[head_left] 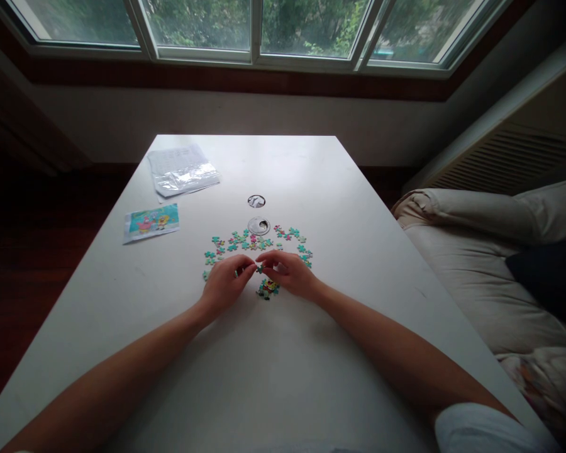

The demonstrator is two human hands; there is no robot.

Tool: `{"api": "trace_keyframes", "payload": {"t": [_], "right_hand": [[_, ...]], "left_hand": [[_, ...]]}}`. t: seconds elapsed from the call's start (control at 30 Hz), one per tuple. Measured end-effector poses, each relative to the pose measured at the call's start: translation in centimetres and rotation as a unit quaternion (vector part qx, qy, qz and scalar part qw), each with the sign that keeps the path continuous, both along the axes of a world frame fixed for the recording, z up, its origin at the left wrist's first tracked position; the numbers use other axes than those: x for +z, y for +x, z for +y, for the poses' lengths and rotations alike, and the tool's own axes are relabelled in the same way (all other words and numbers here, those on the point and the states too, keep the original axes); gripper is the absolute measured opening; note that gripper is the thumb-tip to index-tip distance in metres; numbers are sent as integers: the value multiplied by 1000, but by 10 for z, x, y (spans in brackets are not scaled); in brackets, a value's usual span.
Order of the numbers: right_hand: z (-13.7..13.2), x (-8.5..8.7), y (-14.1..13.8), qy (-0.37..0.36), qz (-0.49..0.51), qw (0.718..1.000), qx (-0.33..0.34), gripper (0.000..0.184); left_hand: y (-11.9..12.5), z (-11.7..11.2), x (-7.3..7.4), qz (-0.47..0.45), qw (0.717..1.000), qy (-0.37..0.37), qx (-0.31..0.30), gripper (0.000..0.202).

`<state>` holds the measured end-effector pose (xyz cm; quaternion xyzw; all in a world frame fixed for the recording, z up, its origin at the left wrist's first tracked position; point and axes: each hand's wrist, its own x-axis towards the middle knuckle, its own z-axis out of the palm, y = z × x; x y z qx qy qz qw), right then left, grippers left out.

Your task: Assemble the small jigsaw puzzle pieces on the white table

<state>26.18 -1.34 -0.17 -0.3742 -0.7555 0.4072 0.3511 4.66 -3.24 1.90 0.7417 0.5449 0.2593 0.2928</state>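
My left hand (227,280) and my right hand (292,274) meet over the middle of the white table (273,371). Between their fingertips is a small green jigsaw puzzle piece (259,269), pinched from both sides. Just below my right hand lies a cluster of joined puzzle pieces (267,289) in yellow, green and dark colours, partly covered by the fingers. Loose puzzle pieces (238,239), mostly green with some pink, spread in an arc beyond both hands. The hands hide part of this arc.
Two round items, a patterned disc (256,201) and a ringed disc (259,226), lie behind the pieces. A cartoon picture sheet (151,223) and a clear plastic packet with papers (183,168) rest at the left. Beside the table's right edge stands a light sofa (457,251).
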Motion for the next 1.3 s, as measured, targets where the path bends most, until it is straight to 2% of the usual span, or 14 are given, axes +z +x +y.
{"api": "trace_keyframes", "payload": {"t": [0.07,0.13,0.23,0.33,0.4,0.73,1.07,1.3], "right_hand": [[1,0,1,17,-1,1000,-12,19],[3,-1,2,12,-2,999,-38,16],[4,-5,3,-10,-3,997,-77,12],[5,-9,5,-13,-5,996,-83,7],[5,-10,5,-7,-10,997,-83,6],[7,-8,1,42,-74,992,-98,9],[5,-8,1,65,-108,987,-102,11],[7,-7,4,42,-94,991,-84,10]], "left_hand": [[-1,-1,1,24,999,26,-3,25],[-1,-5,3,67,995,61,-31,24],[4,-17,6,133,975,111,-140,25],[11,-31,8,169,933,162,-273,21],[14,-37,8,184,913,178,-318,16],[21,-47,0,210,908,196,-305,15],[22,-47,1,206,912,193,-298,15],[21,-46,0,191,915,193,-298,16]]}}
